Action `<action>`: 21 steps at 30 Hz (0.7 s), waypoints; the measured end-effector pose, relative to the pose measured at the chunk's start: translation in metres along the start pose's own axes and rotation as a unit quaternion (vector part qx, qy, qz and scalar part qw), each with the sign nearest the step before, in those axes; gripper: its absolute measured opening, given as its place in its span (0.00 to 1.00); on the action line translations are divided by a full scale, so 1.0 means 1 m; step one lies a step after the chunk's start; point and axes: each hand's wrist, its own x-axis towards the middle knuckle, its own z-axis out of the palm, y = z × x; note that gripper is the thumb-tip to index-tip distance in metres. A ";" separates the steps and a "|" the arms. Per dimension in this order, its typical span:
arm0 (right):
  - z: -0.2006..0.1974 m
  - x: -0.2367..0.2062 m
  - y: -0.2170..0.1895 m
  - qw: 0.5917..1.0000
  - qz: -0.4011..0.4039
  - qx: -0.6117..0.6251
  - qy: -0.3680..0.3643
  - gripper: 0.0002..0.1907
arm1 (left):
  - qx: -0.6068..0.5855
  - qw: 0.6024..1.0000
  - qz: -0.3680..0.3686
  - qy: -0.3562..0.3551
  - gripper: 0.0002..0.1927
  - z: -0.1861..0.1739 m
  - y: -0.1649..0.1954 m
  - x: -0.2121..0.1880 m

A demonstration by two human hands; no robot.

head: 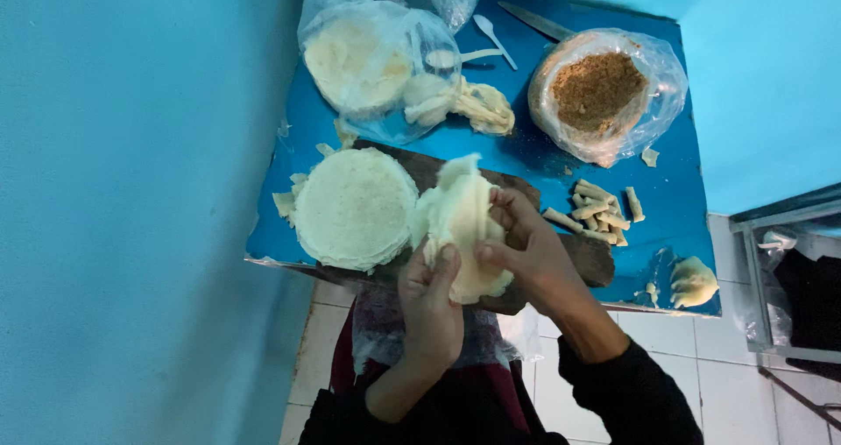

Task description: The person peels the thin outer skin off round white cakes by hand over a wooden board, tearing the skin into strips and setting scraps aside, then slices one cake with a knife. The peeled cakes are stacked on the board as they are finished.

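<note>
A small blue surface (543,160) is hemmed by blue walls. Both hands, left (431,309) and right (526,248), pinch a white wrapper (460,226) over the board (578,257) at the near edge, beside the wrapper stack (355,207).

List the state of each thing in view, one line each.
Left hand: gripping the wrapper's lower edge.
Right hand: pinching the wrapper from the right.
Wrapper: folded, held over the board.
Wrapper stack: flat on the board, edges ragged.
Wooden board: lying on the blue table.
Filling bag: open, brown filling showing.
Wrapper bag: open, wrappers inside.
Rolls: rolled, piled loosely on the table.
Spoon: lying flat.
</note>
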 end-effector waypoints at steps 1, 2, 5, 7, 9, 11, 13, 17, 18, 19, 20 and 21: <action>0.000 0.000 -0.001 1.000 0.013 0.001 0.003 0.27 | -0.006 1.000 -0.009 0.003 0.19 0.000 0.000 0.000; -0.002 0.001 -0.001 1.000 0.026 0.002 0.006 0.25 | -0.013 1.000 -0.018 0.007 0.20 0.000 0.001 -0.001; -0.017 0.006 -0.001 0.998 0.013 0.058 0.027 0.20 | -0.067 0.996 -0.022 0.056 0.19 -0.004 0.009 0.000; -0.032 0.003 0.001 0.992 -0.018 0.117 0.041 0.16 | -0.097 0.993 -0.018 0.063 0.19 -0.006 0.018 -0.001; -0.044 -0.002 0.002 0.981 -0.057 0.180 0.044 0.13 | -0.093 0.993 -0.010 0.077 0.20 -0.008 0.027 -0.001; -0.056 -0.009 -0.003 0.976 -0.066 0.174 0.109 0.14 | -0.058 0.994 0.002 0.098 0.22 -0.010 0.039 -0.001; -0.065 -0.016 -0.016 0.972 -0.084 0.159 0.150 0.14 | -0.078 0.990 0.036 0.112 0.24 -0.015 0.057 -0.003; -0.073 -0.019 -0.046 0.978 -0.096 0.072 0.170 0.16 | -0.052 0.982 0.115 0.141 0.29 -0.027 0.101 -0.007; -0.071 -0.017 -0.051 0.980 -0.086 0.040 0.174 0.17 | -0.040 0.980 0.137 0.140 0.30 -0.029 0.109 -0.008; -0.066 -0.015 -0.053 0.984 -0.078 0.022 0.158 0.17 | -0.028 0.977 0.159 0.138 0.30 -0.029 0.115 -0.008; -0.059 -0.012 -0.054 0.987 -0.070 0.004 0.142 0.18 | -0.027 0.977 0.159 0.137 0.30 -0.029 0.119 -0.007; -0.051 -0.009 -0.055 0.990 -0.063 -0.014 0.126 0.18 | -0.027 0.978 0.158 0.136 0.31 -0.029 0.122 -0.006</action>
